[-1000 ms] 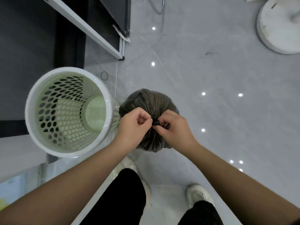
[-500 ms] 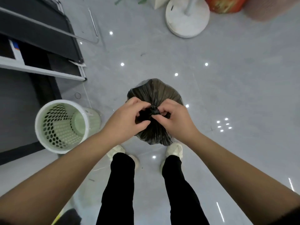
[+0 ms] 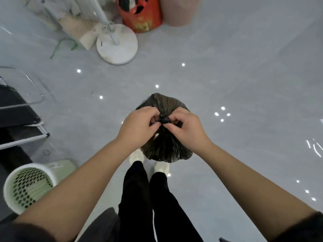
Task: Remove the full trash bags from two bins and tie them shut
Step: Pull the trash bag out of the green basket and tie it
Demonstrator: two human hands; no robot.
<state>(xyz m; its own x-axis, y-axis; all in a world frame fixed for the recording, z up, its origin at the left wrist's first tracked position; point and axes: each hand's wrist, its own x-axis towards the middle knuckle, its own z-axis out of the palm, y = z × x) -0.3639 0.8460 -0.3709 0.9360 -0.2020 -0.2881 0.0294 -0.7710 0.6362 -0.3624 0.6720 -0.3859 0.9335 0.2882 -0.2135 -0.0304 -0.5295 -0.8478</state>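
Note:
A full dark trash bag (image 3: 165,147) hangs in front of me above my feet, its neck gathered into a small black knot (image 3: 164,119). My left hand (image 3: 138,126) pinches the knot from the left. My right hand (image 3: 187,127) grips it from the right, with a short tail of plastic poking out under its fingers. A pale green perforated bin (image 3: 26,186) with a white rim stands on the floor at the lower left, with no bag in it.
A white round stand base (image 3: 117,47) with a pole stands ahead on the grey floor. Behind it sit a red bag (image 3: 141,16) and a pink bin (image 3: 180,11). Dark furniture with white edging (image 3: 19,126) lines the left side.
The view has risen and swung forward, so the green bin now lies far down at the left. Both hands stayed on the bag's neck, which is now a tight knot.

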